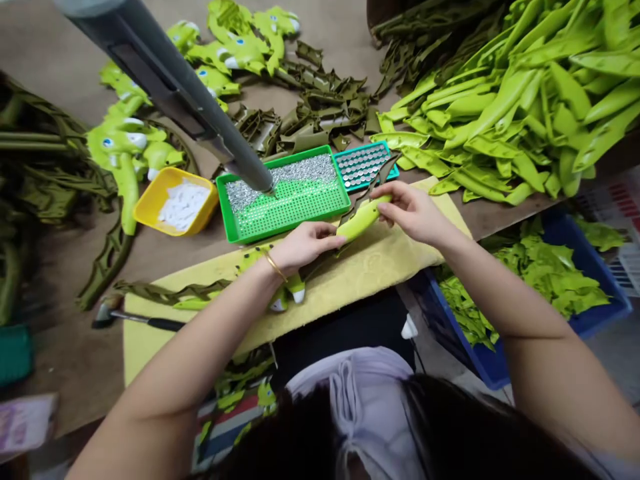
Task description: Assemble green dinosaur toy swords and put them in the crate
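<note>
Brown tabletop (75, 350) underlies a yellow mat (390, 260); above it, the left hand's (313, 245) fingers pinch a lime-green plastic piece (360, 222), slanting lengthwise up rightward into the right hand's (413, 212) pinch; rightmost, a blue crate (600, 321).

Green piece (361, 221) — end partly hidden by left hand (313, 247); grey tool (185, 93) — top cut off; card (25, 421) blurred.
</note>
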Motion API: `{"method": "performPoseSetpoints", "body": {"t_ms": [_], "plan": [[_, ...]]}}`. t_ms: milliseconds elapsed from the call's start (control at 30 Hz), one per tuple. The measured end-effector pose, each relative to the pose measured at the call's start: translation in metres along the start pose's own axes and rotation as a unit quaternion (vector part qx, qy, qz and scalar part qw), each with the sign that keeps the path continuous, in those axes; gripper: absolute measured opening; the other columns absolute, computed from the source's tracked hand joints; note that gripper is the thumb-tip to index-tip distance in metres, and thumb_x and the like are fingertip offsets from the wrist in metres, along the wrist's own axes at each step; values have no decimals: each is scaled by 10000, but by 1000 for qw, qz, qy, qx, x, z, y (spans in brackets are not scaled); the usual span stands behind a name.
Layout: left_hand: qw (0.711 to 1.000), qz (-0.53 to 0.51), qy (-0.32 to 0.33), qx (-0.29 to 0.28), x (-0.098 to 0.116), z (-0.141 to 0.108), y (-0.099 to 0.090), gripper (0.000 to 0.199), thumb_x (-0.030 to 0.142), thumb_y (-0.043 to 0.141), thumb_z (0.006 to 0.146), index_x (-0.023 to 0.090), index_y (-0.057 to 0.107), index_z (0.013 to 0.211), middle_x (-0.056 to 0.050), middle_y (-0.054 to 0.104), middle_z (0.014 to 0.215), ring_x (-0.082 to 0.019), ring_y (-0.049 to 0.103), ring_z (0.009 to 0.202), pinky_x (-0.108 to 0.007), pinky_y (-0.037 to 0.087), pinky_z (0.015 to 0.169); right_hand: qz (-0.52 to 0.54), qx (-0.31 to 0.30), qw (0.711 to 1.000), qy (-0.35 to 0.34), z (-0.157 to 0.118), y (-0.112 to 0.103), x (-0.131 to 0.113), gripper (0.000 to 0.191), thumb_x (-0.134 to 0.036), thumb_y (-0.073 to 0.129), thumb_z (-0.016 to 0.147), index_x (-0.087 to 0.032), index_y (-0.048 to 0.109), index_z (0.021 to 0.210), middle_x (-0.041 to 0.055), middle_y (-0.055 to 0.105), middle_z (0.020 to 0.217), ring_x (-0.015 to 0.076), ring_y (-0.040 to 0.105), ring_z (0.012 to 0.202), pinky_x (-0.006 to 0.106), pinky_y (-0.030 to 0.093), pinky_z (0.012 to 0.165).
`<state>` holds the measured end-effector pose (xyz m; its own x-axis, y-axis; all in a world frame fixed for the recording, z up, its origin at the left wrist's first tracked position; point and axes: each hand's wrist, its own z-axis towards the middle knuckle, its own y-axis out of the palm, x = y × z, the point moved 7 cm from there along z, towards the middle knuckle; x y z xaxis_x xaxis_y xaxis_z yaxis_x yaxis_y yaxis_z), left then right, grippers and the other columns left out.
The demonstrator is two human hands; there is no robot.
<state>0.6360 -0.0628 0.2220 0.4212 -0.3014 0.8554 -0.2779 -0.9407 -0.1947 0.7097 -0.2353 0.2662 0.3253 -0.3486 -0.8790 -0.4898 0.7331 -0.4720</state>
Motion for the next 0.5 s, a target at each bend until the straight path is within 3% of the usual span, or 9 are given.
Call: {"method": "performPoseSetpoints", "body": {"t_ms": [100, 167, 267, 500], "plan": [[1000, 20, 16, 1, 0, -1, 2, 533, 601, 742, 624, 131, 709, 873, -8, 652, 754, -135, 525, 666, -260, 385, 641, -246, -2, 961, -123, -1, 13, -11, 396, -500, 593, 854, -223, 651, 1131, 142, 536, 1331, 319, 471, 1238, 550, 403, 1018], [999, 26, 25, -12, -1, -2, 4, 519, 605, 712, 659, 127, 705, 860, -2, 636, 735, -125, 501, 653, -259, 368, 629, -333, -50, 922, -193, -4, 27, -16, 460, -548, 612, 828, -261, 645, 1187, 124, 522, 1362, 336, 401, 1290, 604, 278, 1097], [999, 20, 22, -32, -2, -3, 6, 529, 629, 695, 676, 129, 712, 848, -7, 643, 742, -129, 511, 676, -259, 375, 642, -355, -83, 897, -249, -8, 39, -16, 431, -558, 570, 853, -300, 652, 1189, 74, 620, 1199, 277, 462, 1183, 599, 221, 1117], [998, -42, -8, -53, -4, -3, 5, 498, 535, 781, 644, 133, 740, 933, -45, 715, 879, -164, 599, 789, -298, 440, 784, -319, -76, 903, -277, -6, 51, -13, 383, -529, 574, 864, -362, 644, 1201, 30, 645, 1122, 237, 475, 1132, 568, 209, 1127]]}}
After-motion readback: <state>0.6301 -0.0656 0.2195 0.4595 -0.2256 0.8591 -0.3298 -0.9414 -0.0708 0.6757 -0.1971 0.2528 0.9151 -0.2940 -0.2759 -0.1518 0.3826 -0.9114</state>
